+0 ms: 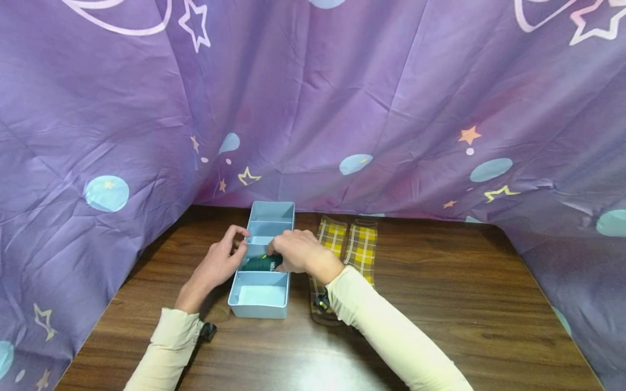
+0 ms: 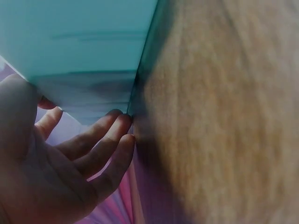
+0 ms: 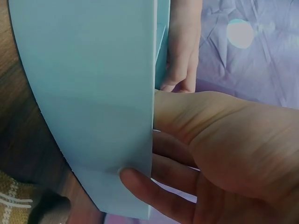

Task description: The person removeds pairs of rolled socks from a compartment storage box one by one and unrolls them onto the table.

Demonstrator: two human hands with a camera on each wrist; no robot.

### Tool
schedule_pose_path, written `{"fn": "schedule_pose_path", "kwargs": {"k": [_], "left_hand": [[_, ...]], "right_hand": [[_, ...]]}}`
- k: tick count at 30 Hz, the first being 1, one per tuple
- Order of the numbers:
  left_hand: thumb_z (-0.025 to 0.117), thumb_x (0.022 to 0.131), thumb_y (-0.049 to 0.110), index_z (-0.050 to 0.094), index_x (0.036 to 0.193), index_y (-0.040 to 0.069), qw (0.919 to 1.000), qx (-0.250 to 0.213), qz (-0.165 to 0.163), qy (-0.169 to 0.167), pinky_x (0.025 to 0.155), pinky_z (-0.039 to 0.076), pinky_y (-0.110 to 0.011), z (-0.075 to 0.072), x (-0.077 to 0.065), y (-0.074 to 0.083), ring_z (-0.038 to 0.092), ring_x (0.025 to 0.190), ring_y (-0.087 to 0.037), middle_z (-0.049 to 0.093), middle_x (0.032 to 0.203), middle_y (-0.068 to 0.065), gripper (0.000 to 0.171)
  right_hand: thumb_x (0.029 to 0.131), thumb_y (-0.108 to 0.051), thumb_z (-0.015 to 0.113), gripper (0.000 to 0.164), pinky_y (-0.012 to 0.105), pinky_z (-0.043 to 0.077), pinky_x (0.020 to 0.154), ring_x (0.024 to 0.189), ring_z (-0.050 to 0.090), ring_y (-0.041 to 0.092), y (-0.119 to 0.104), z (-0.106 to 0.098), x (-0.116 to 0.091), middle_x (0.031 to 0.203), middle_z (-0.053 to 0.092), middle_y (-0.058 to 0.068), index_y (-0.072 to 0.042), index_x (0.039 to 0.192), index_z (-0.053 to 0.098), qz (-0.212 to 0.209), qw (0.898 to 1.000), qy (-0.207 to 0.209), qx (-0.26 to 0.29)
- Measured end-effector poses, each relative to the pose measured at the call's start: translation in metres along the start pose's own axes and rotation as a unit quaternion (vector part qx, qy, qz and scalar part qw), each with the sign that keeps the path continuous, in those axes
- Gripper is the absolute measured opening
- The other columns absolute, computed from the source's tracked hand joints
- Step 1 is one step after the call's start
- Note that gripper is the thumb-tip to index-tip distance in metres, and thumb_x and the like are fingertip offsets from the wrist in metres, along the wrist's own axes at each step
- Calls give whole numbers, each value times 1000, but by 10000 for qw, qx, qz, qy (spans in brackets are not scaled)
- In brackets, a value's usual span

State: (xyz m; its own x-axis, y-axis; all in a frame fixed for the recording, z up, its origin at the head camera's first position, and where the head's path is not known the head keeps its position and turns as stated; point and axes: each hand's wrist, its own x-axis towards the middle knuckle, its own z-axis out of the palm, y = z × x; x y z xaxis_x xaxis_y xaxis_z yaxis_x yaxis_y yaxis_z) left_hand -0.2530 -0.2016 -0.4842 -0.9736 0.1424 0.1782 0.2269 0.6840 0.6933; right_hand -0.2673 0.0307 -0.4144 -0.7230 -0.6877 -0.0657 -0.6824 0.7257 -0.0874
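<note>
A light blue box (image 1: 258, 314) with three compartments stands on the table, its long side running away from me. In its middle compartment lies a rolled dark green sock (image 1: 259, 264) with pale lettering. My right hand (image 1: 300, 252) reaches over the box's right wall and pinches the right end of the sock; the right wrist view shows a fingertip (image 3: 131, 179) against the outer wall (image 3: 88, 112). At the left wall is my left hand (image 1: 222, 260), fingers loosely bent. Its fingertips (image 2: 122, 122) rest at the box's edge in the left wrist view.
Right of the box lies a pair of yellow and brown plaid socks (image 1: 362, 244), partly covered by my right forearm. The brown wooden table (image 1: 440, 304) reaches back to a purple curtain (image 1: 342, 136) with stars and dots, which also hangs along both sides.
</note>
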Motion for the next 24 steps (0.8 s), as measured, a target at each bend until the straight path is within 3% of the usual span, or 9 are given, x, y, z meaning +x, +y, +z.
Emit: {"fn": "schedule_pose_path", "kwargs": {"k": [8, 17, 21, 24], "left_hand": [[52, 109, 24, 54, 134, 22, 9997, -132, -99, -156, 84, 55, -37, 0, -1, 0, 71, 95, -20, 79, 104, -6, 25], [51, 110, 25, 51, 135, 23, 9990, -247, -180, -323, 87, 54, -37, -3, 0, -3, 71, 98, -19, 79, 107, -7, 26], [49, 110, 29, 51, 134, 23, 9987, -343, -104, -356, 86, 54, -37, -5, -1, -5, 71, 97, -20, 78, 107, -8, 25], [48, 109, 34, 50, 133, 25, 9981, -482, 84, -378, 82, 53, -35, -4, 2, -12, 70, 94, -19, 76, 104, -7, 26]], "right_hand": [[88, -37, 90, 16, 37, 52, 58, 69, 62, 17, 2, 7, 0, 87, 73, -6, -32, 91, 76, -163, 9995, 128, -251], [92, -32, 86, 13, 33, 47, 53, 65, 59, 16, 4, 10, -5, 78, 67, -8, -32, 91, 73, -285, 9992, 285, 49], [95, -30, 84, 10, 30, 46, 50, 64, 59, 14, 5, 11, -9, 81, 69, -8, -30, 101, 77, -365, 9981, 438, 220], [95, -31, 84, 22, 29, 47, 50, 68, 61, 13, 5, 10, -13, 93, 76, -7, -29, 117, 80, -375, 9973, 567, 272]]}}
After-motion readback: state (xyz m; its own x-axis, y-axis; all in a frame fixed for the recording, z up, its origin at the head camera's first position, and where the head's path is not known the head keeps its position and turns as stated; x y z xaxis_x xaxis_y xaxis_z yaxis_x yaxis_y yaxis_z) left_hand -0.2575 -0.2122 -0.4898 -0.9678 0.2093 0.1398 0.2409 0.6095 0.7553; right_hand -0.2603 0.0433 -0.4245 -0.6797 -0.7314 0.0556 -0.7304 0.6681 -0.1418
